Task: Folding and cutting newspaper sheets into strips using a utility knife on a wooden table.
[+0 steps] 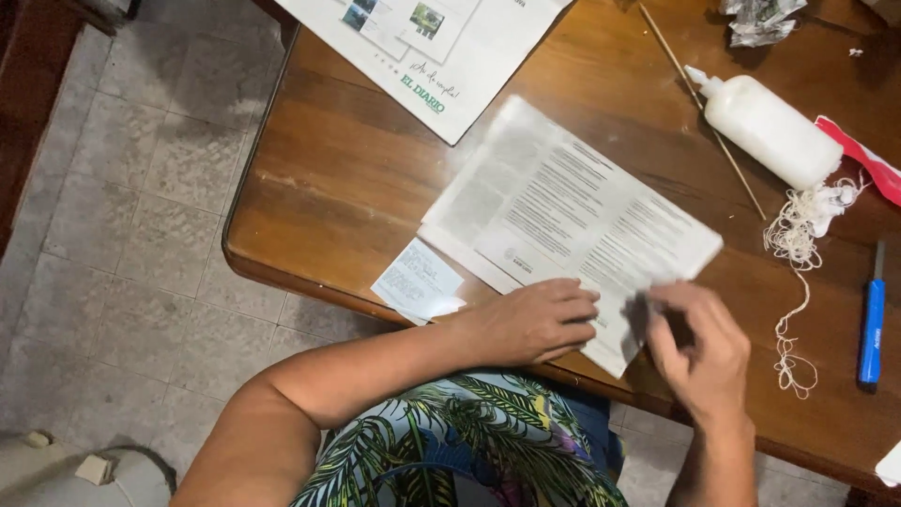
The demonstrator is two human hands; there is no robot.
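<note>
Your left hand [535, 321] presses flat, fingers together, on a folded grey printed newspaper sheet [572, 221] at the near edge of the brown wooden bench [328, 178]; your right hand [699, 347] pinches the sheet's lower corner. Beyond lie a white plastic glue bottle [770, 127], tangled white string [796, 244] and a blue-handled cutter [873, 324].

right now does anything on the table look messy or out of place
Mostly tidy. The white string lies in a loose tangle beside the glue bottle, trailing toward the table edge. A small paper scrap overhangs that edge.
</note>
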